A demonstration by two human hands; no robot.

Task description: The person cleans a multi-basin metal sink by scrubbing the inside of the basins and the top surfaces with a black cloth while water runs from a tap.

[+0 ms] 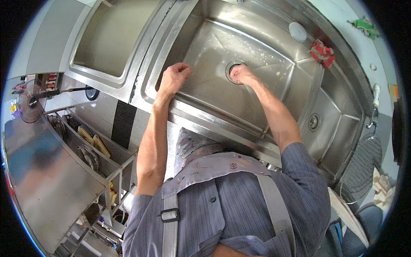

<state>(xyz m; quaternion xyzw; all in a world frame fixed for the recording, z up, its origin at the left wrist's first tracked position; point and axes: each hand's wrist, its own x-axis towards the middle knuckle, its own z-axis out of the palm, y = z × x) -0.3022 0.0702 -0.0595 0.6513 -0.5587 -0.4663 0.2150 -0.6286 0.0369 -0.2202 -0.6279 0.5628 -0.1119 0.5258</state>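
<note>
Before me is a large stainless steel sink basin [208,61], with whitish and yellowish bits scattered over its floor. My right hand [243,75] reaches down to the round drain [228,69], its fingers bunched at the opening. The fingertips are partly hidden, so anything pinched between them does not show. My left hand [176,77] hovers over the basin's near left corner with its fingers curled in. Nothing is visible in that hand.
A white round lid [297,31] and a red-and-white cloth [322,53] lie at the basin's right side. Farther right is a smaller basin with a drain strainer [314,122]. Another basin [112,38] stands left. A steel worktable [54,186] and a fan [32,101] are behind left.
</note>
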